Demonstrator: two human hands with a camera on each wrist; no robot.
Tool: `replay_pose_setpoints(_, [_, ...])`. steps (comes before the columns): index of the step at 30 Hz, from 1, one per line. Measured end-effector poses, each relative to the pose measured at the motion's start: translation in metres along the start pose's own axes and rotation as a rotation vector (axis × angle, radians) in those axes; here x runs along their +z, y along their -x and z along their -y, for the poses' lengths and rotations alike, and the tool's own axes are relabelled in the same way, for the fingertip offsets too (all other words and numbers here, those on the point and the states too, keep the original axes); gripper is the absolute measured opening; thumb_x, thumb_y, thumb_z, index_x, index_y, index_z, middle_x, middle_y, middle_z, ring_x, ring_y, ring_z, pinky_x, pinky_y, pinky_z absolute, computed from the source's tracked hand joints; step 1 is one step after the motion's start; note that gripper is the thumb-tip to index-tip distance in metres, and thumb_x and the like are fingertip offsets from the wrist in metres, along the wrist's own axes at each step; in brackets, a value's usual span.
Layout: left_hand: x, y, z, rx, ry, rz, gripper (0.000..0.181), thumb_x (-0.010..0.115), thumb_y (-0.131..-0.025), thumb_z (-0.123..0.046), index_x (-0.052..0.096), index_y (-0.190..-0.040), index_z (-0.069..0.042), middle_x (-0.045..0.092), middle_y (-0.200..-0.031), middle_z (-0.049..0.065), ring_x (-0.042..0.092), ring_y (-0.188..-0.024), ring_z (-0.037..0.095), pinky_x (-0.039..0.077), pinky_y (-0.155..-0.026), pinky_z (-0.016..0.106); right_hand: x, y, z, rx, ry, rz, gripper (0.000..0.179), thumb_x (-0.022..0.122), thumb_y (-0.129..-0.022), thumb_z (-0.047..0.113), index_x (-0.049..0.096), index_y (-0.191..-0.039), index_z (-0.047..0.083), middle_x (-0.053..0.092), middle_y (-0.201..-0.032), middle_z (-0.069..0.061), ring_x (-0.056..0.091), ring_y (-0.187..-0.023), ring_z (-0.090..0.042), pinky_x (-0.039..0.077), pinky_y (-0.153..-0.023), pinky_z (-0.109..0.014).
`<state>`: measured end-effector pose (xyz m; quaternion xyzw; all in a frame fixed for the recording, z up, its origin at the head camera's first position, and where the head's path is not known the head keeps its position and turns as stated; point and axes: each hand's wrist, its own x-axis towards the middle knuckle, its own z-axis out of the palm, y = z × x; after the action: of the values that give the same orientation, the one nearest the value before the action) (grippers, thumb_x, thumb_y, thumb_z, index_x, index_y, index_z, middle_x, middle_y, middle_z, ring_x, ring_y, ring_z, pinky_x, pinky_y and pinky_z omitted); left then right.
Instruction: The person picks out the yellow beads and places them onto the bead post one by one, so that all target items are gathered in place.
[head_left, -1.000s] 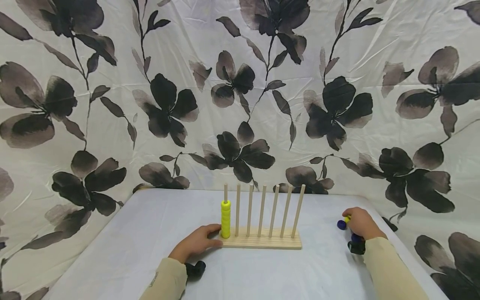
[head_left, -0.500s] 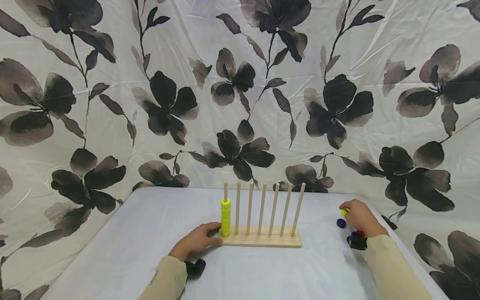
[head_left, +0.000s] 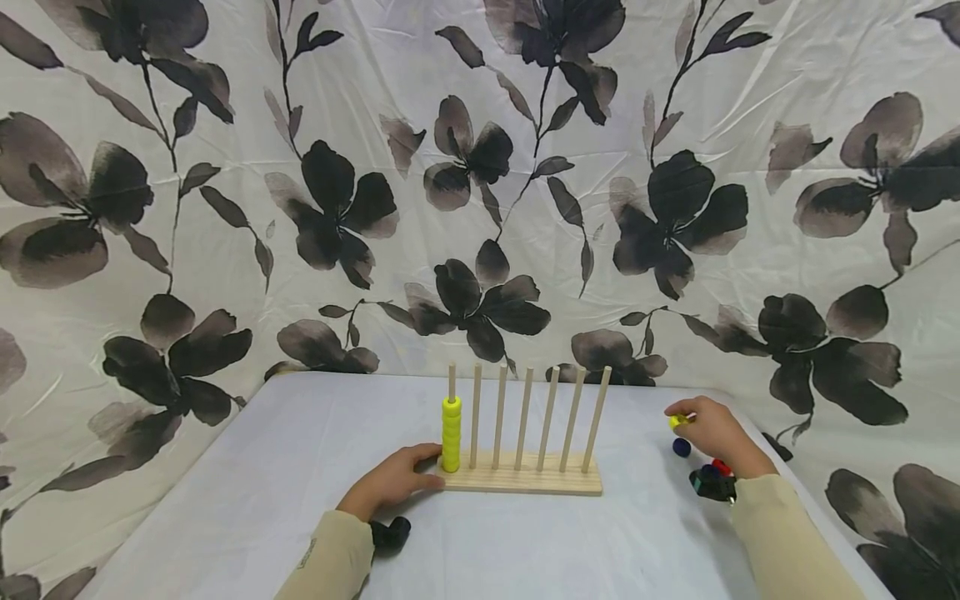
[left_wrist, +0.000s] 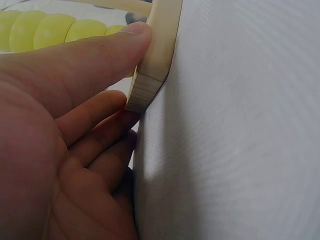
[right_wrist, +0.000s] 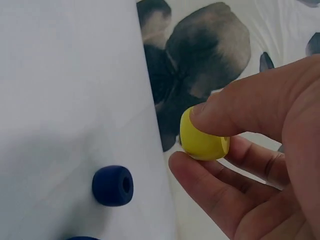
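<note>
A wooden peg stand [head_left: 521, 481] with a row of upright pegs stands mid-table in the head view. Yellow beads [head_left: 451, 437] are stacked on its leftmost peg; the other pegs are bare. My left hand [head_left: 392, 485] grips the left end of the base, its thumb [left_wrist: 112, 52] along one edge and fingertips against the end. Off to the right, my right hand [head_left: 718, 433] pinches a yellow bead [right_wrist: 202, 140] between thumb and fingers, raised above the table. Below that bead, a dark blue bead [right_wrist: 111, 186] lies on the cloth.
A red bead [head_left: 722, 467] and another blue bead [right_wrist: 82, 238] lie near the right wrist, partly hidden. White cloth [head_left: 525, 550] covers the table, and a floral sheet [head_left: 480, 208] hangs behind it. The table's right edge [head_left: 817, 521] runs close beside the right arm.
My right hand has lifted the yellow bead off the table near the blue one and moved it slightly left. More of the red bead shows now. The left hand stays on the stand.
</note>
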<state>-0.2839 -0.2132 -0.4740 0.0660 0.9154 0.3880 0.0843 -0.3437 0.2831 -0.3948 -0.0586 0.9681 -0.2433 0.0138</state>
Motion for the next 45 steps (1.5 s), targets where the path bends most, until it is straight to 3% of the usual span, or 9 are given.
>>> replay_pose_setpoints(5, [0.0,-0.001,0.0,-0.003,-0.004,-0.001,0.067,0.077,-0.08,-0.038,0.053,-0.139,-0.017,0.05,-0.146,0.009,0.037,-0.14,0.037,0.03,-0.113,0.06,-0.001,0.004,0.008,-0.049,0.0,-0.009,0.034,0.064,-0.089,0.014,0.066,-0.12,0.002,0.062,-0.119,-0.023,0.061,-0.1,-0.034,0.056,-0.078,-0.045])
replay_pose_setpoints(14, [0.001,-0.001,0.0,-0.009,-0.001,-0.003,0.067,0.077,-0.08,-0.038,0.053,-0.139,-0.017,0.05,-0.146,0.009,0.037,-0.141,0.037,0.029,-0.114,0.06,-0.002,0.009,0.023,-0.114,-0.005,-0.038,0.038,0.067,-0.089,0.018,0.064,-0.123,0.002,0.067,-0.115,-0.018,0.063,-0.1,-0.032,0.057,-0.084,-0.047])
replay_pose_setpoints(33, [0.001,-0.002,0.004,0.017,-0.016,-0.008,0.067,0.077,-0.08,-0.039,0.054,-0.139,-0.016,0.05,-0.146,0.009,0.037,-0.14,0.038,0.03,-0.112,0.061,-0.009,0.025,0.052,-0.22,-0.069,-0.121,0.036,0.065,-0.093,0.022,0.063,-0.125,0.005,0.063,-0.121,-0.019,0.062,-0.109,-0.039,0.058,-0.086,-0.049])
replay_pose_setpoints(45, [0.002,-0.001,0.002,0.0,-0.001,-0.011,0.068,0.078,-0.079,-0.038,0.053,-0.139,-0.017,0.05,-0.146,0.008,0.037,-0.141,0.037,0.029,-0.113,0.061,-0.023,0.032,0.069,-0.287,-0.063,-0.165,0.032,0.063,-0.093,0.019,0.065,-0.123,0.009,0.06,-0.128,-0.022,0.06,-0.114,-0.044,0.056,-0.087,-0.053])
